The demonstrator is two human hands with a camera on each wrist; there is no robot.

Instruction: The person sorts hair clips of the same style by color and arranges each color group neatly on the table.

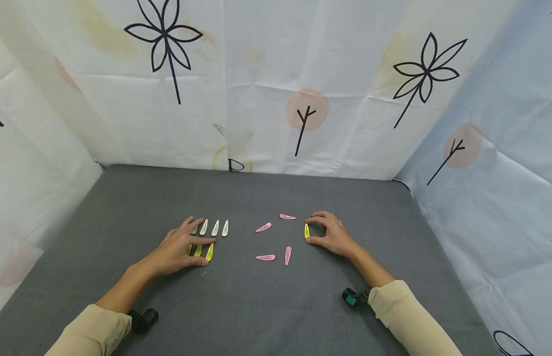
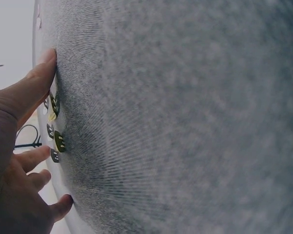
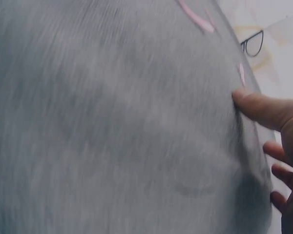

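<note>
My left hand [image 1: 180, 247] is low over the table at the left, thumb and index finger at the two ends of a yellow snap hair clip [image 1: 209, 252]. Other yellow clips [image 1: 198, 250] lie beside it, partly under the hand, and show past the thumb [image 2: 41, 78] in the left wrist view. Just beyond is a row of white hair clips [image 1: 215, 228], the leftmost partly covered by fingers. On the right, my right hand [image 1: 331, 235] pinches another yellow hair clip [image 1: 307, 231] end to end between thumb and index finger. That clip is hidden in the right wrist view.
Several pink hair clips [image 1: 265, 257] lie scattered between the hands, at differing angles. A grey cloth [image 1: 240, 306] covers the table. White printed curtains [image 1: 267, 123] stand along its back and sides. Each wrist wears a dark band with a camera [image 1: 353, 297].
</note>
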